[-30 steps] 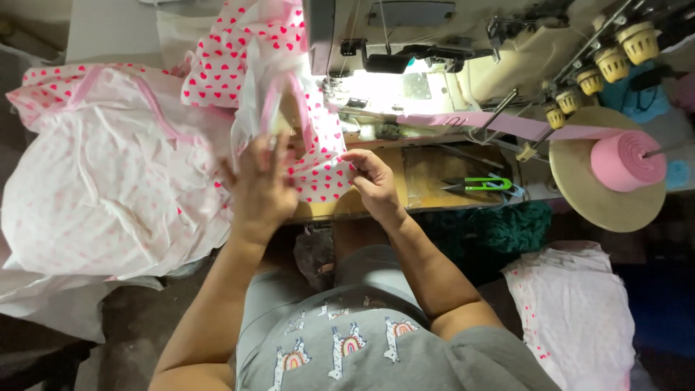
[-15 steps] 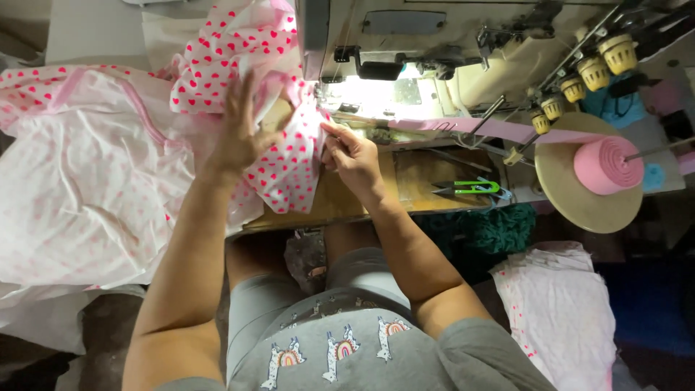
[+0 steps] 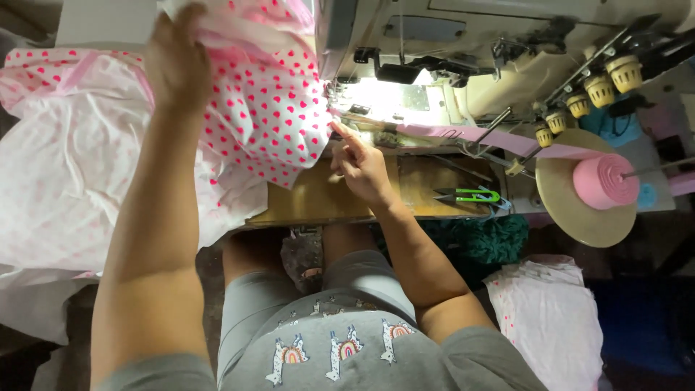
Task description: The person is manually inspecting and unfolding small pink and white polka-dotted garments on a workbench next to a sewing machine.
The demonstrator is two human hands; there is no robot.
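Note:
A white garment with pink hearts (image 3: pixel 271 108) lies bunched at the needle area of a cream sewing machine (image 3: pixel 463 51). My left hand (image 3: pixel 177 61) rests on top of the fabric at the far left, fingers closed on a fold of it. My right hand (image 3: pixel 358 159) is at the fabric's right edge just below the lit presser foot (image 3: pixel 340 101), index finger stretched toward the seam and touching the cloth. A pink binding tape (image 3: pixel 470 136) runs from the foot to the right.
A pink tape roll (image 3: pixel 602 181) sits on a tan disc (image 3: pixel 561 217) at the right. Green thread snips (image 3: pixel 470 195) lie on the wooden table (image 3: pixel 326 199). Thread cones (image 3: pixel 601 87) stand behind. Piles of white dotted fabric lie at left (image 3: pixel 65 174) and lower right (image 3: pixel 550 318).
My left hand has moved up and away over the fabric, pushing it further back. My right hand slid forward to the presser foot and now points with one finger.

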